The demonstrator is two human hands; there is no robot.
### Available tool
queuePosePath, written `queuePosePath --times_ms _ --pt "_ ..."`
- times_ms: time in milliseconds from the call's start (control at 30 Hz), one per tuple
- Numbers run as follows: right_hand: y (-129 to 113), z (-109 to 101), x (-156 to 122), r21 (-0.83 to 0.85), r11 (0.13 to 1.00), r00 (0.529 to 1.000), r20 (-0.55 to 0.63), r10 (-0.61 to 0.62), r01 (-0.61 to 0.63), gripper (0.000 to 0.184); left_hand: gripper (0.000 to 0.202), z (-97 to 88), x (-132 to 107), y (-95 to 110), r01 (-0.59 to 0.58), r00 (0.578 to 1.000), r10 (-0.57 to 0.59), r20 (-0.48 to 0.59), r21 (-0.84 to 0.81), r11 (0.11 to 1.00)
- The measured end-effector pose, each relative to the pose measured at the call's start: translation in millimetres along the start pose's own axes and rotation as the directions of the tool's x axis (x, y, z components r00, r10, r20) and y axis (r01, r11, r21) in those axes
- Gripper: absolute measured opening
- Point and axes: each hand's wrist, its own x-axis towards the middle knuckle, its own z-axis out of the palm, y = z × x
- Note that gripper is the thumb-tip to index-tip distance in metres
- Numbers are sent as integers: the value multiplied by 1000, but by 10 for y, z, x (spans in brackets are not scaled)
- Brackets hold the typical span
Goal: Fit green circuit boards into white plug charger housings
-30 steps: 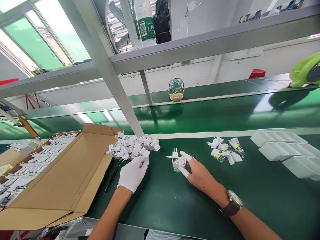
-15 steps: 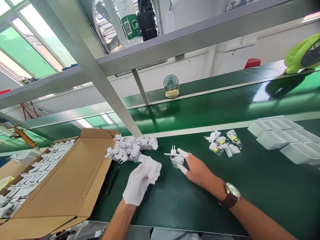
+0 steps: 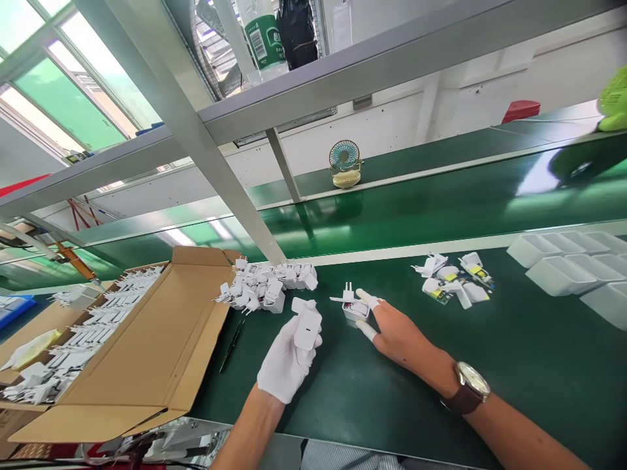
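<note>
My left hand (image 3: 287, 362), in a white glove, is closed around a white charger housing (image 3: 307, 329) and tilts its face with a small slot up toward me. On the green table, a second white plug charger (image 3: 356, 312) stands with its two pins up and a flat white part across its top. My right hand (image 3: 392, 326), with white covers on thumb and forefinger, grips this one at its right side. Left of both hands lies a heap of white charger parts (image 3: 264, 287). Dark tweezers (image 3: 232, 346) rest between the heap and the open carton.
An open cardboard carton (image 3: 132, 346) with rows of white chargers fills the left. Loose charger parts with circuit boards (image 3: 458, 281) lie right of centre. White divided trays (image 3: 563, 274) sit farther right. A slanted metal post (image 3: 235, 189) and a shelf beam (image 3: 353, 72) cross above.
My left hand has turned the charger housing so its slotted face shows. The right hand keeps its place at the standing charger. The view has shifted slightly.
</note>
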Motion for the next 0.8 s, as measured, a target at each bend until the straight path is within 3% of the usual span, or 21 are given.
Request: queuePosePath --times_ms 133,367,567,800 --pt "11 18 -14 6 1000 1000 -13 -1 1 24 35 2 -21 -6 12 1000 -12 -27 3 1000" --pt "-25 -3 -3 2 997 995 64 71 -72 14 38 -34 6 -15 11 1000 -12 -9 -30 999" --pt "-29 -9 6 11 998 993 97 67 -68 17 41 -109 72 -3 2 1000 -3 -4 -73 997" --pt "-8 16 -2 -18 998 993 101 68 -66 19 35 -127 103 -11 94 995 -93 -40 17 995"
